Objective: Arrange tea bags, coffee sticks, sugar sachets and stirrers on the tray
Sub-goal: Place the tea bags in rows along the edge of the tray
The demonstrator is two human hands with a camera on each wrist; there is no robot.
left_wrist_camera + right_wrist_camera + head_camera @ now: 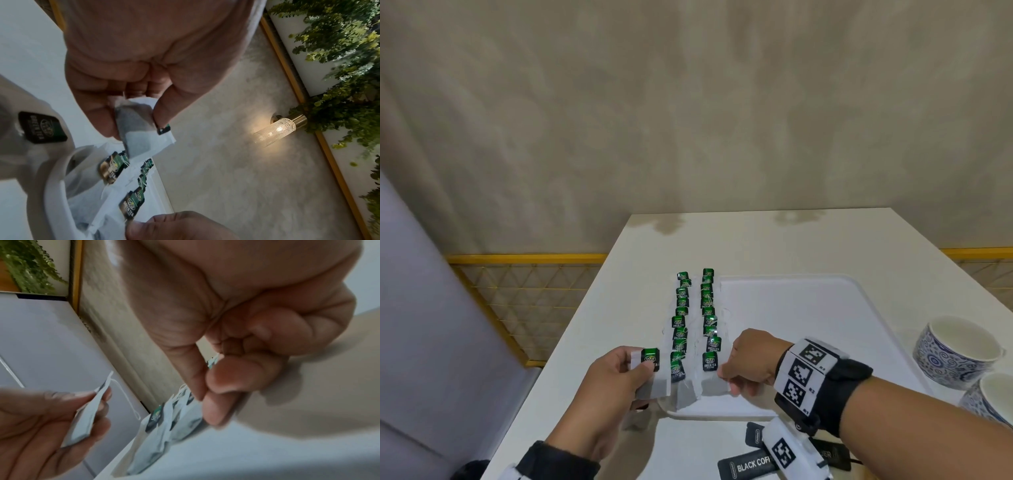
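Observation:
A white tray (791, 325) lies on the white table. Two rows of tea bags with green tags, the left row (680, 322) and the right row (709, 308), run along the tray's left side. My left hand (633, 368) holds one more tea bag (650, 380) (139, 129) just above the near end of the left row, pinched between thumb and fingers. My right hand (726, 375) (205, 395) has its fingers curled, and thumb and forefinger pinch the edge of the nearest tea bag (714, 383) in the right row. No sugar sachets or stirrers are in view.
Black coffee sticks (746, 467) lie on the table near the tray's front edge. Two blue-patterned cups (955, 356) (989, 394) stand at the right. Another tea bag (41, 126) lies on the table outside the tray's near left corner. A yellow mesh rail (517, 291) runs beyond the table's left edge.

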